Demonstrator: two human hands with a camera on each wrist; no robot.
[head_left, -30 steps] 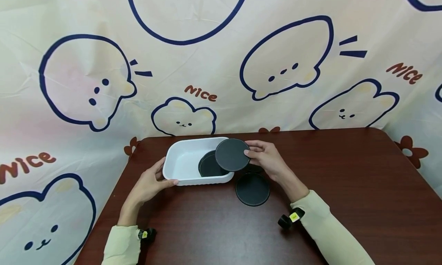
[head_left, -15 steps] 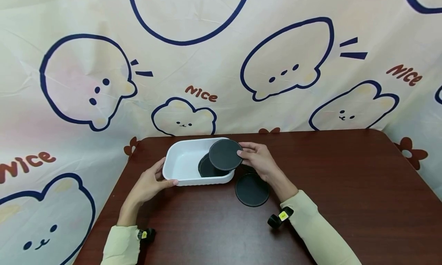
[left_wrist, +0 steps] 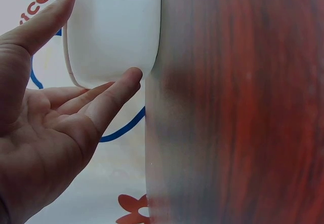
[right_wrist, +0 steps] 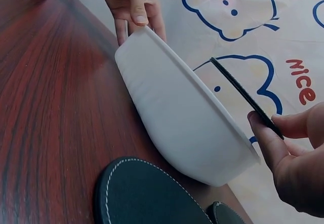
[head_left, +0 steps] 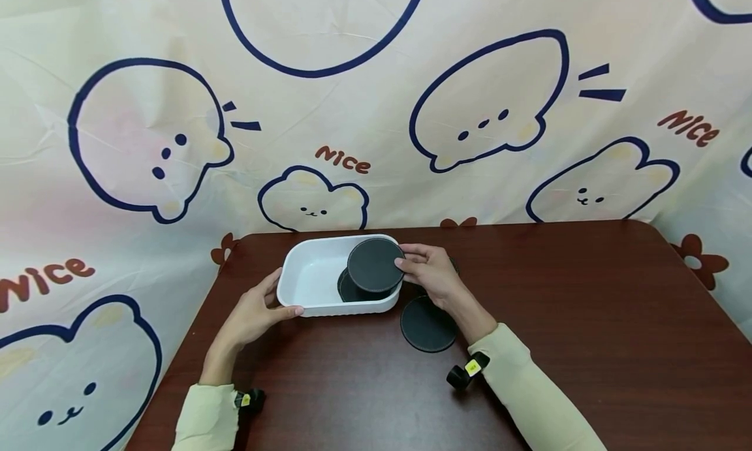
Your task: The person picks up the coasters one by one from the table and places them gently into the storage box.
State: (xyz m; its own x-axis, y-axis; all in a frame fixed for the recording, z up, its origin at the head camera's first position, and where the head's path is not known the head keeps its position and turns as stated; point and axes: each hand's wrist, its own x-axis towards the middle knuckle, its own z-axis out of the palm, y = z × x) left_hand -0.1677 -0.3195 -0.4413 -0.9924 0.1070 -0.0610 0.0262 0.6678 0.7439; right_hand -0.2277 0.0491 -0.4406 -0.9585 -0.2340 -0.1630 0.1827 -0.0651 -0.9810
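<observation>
A white rectangular basin (head_left: 308, 275) stands on the table. My left hand (head_left: 252, 314) holds its left end, with the thumb at the rim and the fingers against the end wall. Between thumb and fingers, my right hand (head_left: 436, 278) pinches a round black coaster (head_left: 375, 265) at its right edge, above the basin's right end. In the right wrist view this coaster appears edge-on, tilted and apart from the basin. Beneath it, a second black coaster (head_left: 346, 290) lies inside the basin, partly covered. A third coaster (head_left: 427, 325), with pale edge stitching, lies on the table by the right forearm.
Another black coaster (right_wrist: 225, 215) shows partly at the bottom of the right wrist view; the right hand mostly hides it in the head view. The dark wood table (head_left: 587, 320) meets a cartoon-printed cloth (head_left: 376, 111) behind it.
My right hand has moved left, carrying the pinched coaster farther over the basin. The left hand and the basin have stayed in place.
</observation>
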